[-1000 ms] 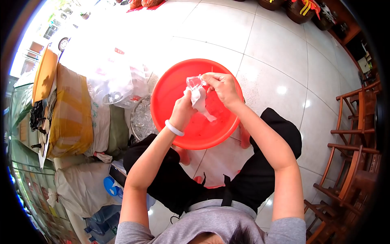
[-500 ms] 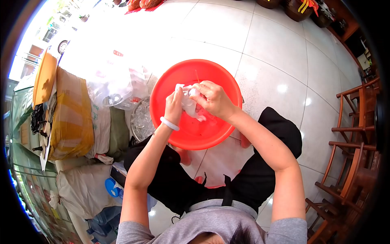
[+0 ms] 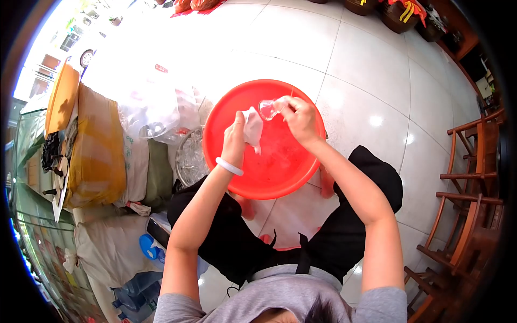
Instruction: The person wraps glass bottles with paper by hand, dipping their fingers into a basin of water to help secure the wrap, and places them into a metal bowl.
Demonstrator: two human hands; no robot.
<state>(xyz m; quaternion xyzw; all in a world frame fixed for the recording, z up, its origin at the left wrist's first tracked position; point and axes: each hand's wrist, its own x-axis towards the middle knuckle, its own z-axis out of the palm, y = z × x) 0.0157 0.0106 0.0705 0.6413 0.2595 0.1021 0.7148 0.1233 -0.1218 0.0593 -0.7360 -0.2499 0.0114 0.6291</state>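
Over the large red basin, my left hand holds a white cloth, which hangs down from the fingers. A pale bracelet circles that wrist. To its right, my right hand pinches a small clear glass piece by its narrow end, with the rounded part pointing left. Cloth and glass are a little apart. Thumb and fingers of the right hand are closed on the glass.
Left of the basin is a metal bowl of clear glass pieces, beside plastic bags and a taped cardboard box. Wooden chairs stand at the right. Dark pots line the tiled floor at the top.
The hands were together on the cloth and the glass. Now they are apart: the glass has come out of the cloth and moved right and up with my right hand.
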